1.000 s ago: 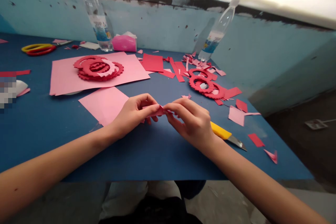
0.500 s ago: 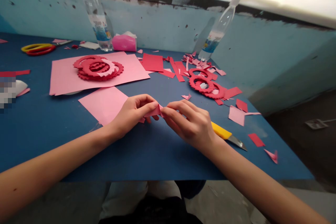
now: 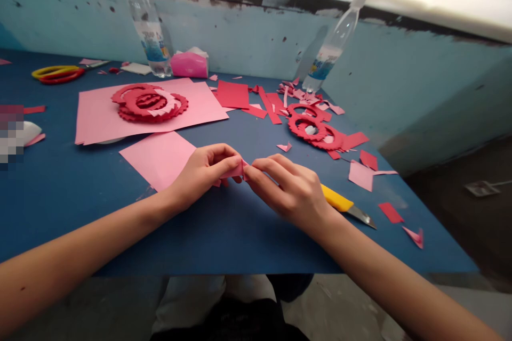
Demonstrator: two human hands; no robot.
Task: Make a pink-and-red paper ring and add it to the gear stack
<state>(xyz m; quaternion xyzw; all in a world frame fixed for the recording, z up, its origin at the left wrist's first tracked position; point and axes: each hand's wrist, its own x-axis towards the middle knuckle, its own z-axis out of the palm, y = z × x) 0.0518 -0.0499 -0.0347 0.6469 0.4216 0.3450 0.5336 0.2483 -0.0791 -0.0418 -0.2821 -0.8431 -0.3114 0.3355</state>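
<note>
Between my two hands is a small folded piece of pink paper point(image 3: 232, 171), held just above the blue table. My left hand point(image 3: 210, 168) pinches it between thumb and fingers. From the other side, the fingertips of my right hand point(image 3: 290, 184) are closed on its right end, at a crease. A square pink sheet point(image 3: 162, 159) lies flat on the table, partly behind my left hand. Close to my right wrist rests a yellow-handled knife point(image 3: 338, 199), its blade pointing right and its handle partly hidden.
Stacked red paper rings point(image 3: 134, 109) lie on large pink sheets point(image 3: 94, 117); more joined rings point(image 3: 306, 129) are at right among red and pink scraps. Scissors point(image 3: 60, 73), a clear bottle point(image 3: 149, 37), a pink tissue pack point(image 3: 189, 65) and a second bottle point(image 3: 326, 61) stand or lie along the wall.
The fingertips of my right hand have shifted slightly left, closer to my left thumb, and the folded paper's right end looks more pressed together. At the far left edge, a blurred reddish shape has shifted.
</note>
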